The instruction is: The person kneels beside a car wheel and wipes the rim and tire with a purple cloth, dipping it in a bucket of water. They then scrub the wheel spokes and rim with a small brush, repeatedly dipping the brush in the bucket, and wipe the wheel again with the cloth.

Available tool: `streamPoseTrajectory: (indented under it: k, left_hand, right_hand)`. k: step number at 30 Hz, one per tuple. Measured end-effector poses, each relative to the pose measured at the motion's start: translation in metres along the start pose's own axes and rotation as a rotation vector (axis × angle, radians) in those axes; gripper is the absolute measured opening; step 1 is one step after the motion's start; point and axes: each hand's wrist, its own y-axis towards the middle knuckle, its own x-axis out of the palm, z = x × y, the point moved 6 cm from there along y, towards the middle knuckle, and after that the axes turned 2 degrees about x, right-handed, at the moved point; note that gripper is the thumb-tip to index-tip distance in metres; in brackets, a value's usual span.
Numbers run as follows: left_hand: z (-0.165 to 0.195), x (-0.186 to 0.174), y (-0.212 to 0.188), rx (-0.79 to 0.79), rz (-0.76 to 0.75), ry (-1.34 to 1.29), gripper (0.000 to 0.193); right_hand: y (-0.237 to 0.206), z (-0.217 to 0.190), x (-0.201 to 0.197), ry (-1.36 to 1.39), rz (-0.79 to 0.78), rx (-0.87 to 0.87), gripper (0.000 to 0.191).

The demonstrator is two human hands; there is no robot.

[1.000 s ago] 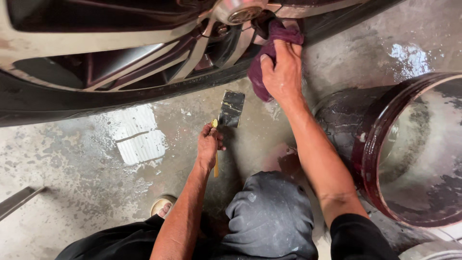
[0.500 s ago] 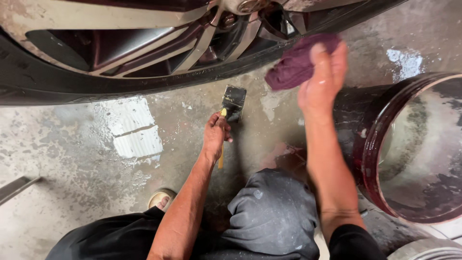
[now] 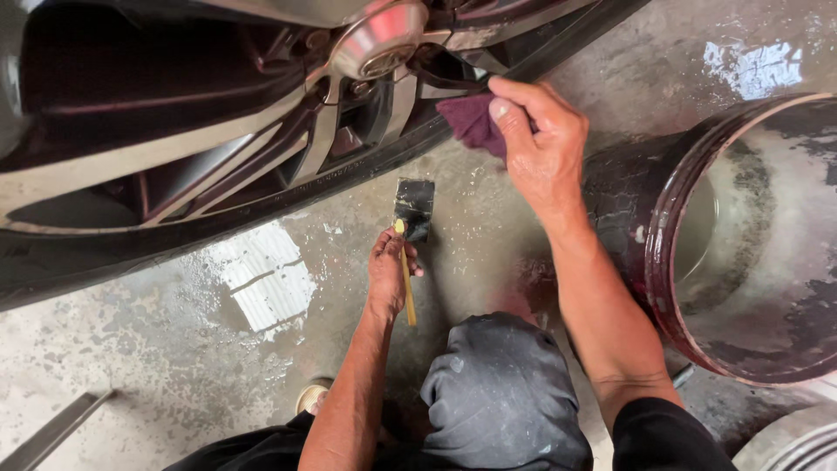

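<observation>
Wet concrete floor [image 3: 174, 366] lies under an alloy car wheel [image 3: 261, 131]; a dark bucket [image 3: 741, 235] stands at right. Right hand [image 3: 545, 153] pinches a maroon cloth [image 3: 471, 122] against the tyre; left hand [image 3: 391, 275] curls its fingers around a yellow-handled brush [image 3: 410, 235] resting low on the floor.

1. This is a car-wash bay or garage workshop floor.
2. A car wheel [image 3: 261, 131] with silver spokes and a black tyre fills the far side, standing on the ground.
3. The bare concrete floor [image 3: 157, 366] is wet and stained, with puddles reflecting light.
4. A large dark-red bucket [image 3: 697, 235] stands at the right.
</observation>
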Motion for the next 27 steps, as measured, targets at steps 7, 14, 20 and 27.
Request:
streamPoseTrajectory:
  k: [7,14,20,27]
  left_hand:
    - [0.014,0.026,-0.008,-0.077,0.020,-0.018,0.027]
    - [0.017,0.022,-0.016,0.010,-0.039,0.007,0.027]
    - [0.009,0.022,-0.018,0.008,-0.051,-0.020,0.028]
    - [0.005,0.033,-0.020,-0.035,-0.081,0.035,0.029]
  right_hand:
    - [0.008,0.014,0.083,-0.180,0.120,-0.239,0.037]
    - [-0.003,0.060,0.087,-0.302,0.175,-0.127,0.043]
    - [0.001,0.059,0.096,-0.140,0.144,-0.002,0.053]
    - [0.017,0.056,0.097,-0.204,0.106,-0.037,0.063]
